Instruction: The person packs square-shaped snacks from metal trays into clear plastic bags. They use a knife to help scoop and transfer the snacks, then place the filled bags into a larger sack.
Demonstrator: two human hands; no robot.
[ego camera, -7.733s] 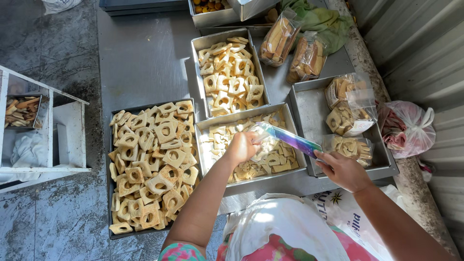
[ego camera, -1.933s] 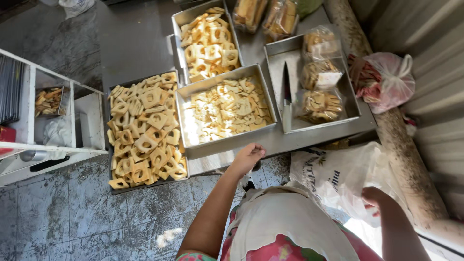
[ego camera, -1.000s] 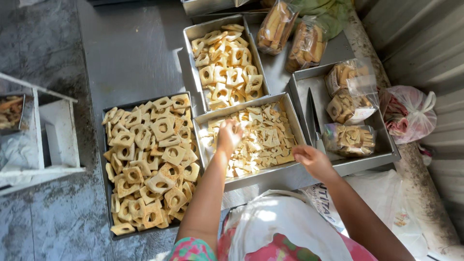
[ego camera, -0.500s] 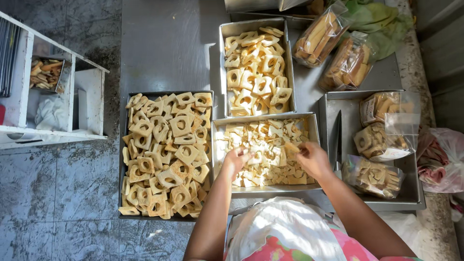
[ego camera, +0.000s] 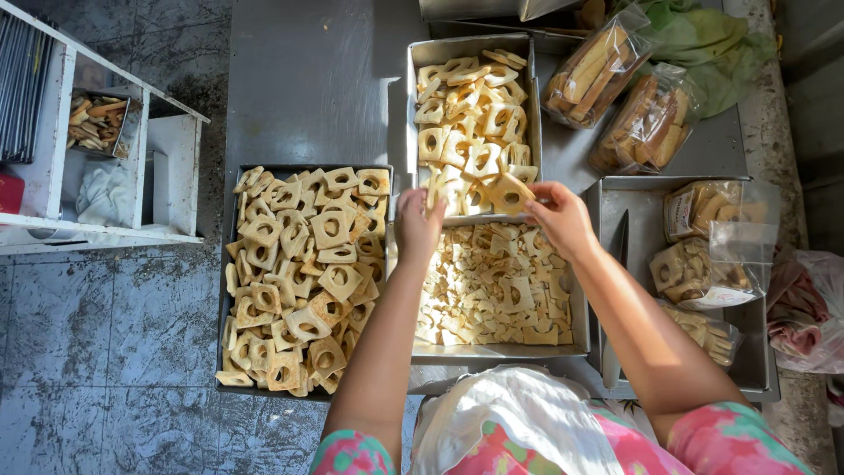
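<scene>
My right hand (ego camera: 563, 215) grips a square cracker with a hole (ego camera: 508, 193) at the near edge of the far metal tray (ego camera: 411, 105) of such crackers. My left hand (ego camera: 417, 224) hovers by that tray's near left corner, fingers curled; I cannot see whether it holds a cracker. Below both hands lies a middle tray (ego camera: 492, 352) filled with small flat cracker pieces. A dark tray (ego camera: 225, 281) heaped with holed square crackers sits to the left of my left arm.
Bagged crackers (ego camera: 694, 264) and a knife (ego camera: 618, 246) lie in a tray at right. Two more filled bags (ego camera: 624, 97) rest at the top right by a green cloth. A white shelf unit (ego camera: 97, 167) stands at left. A white cloth (ego camera: 519, 422) covers my lap.
Both hands moved from the middle tray of small pieces up to the far tray. My right hand has picked up a holed square cracker.
</scene>
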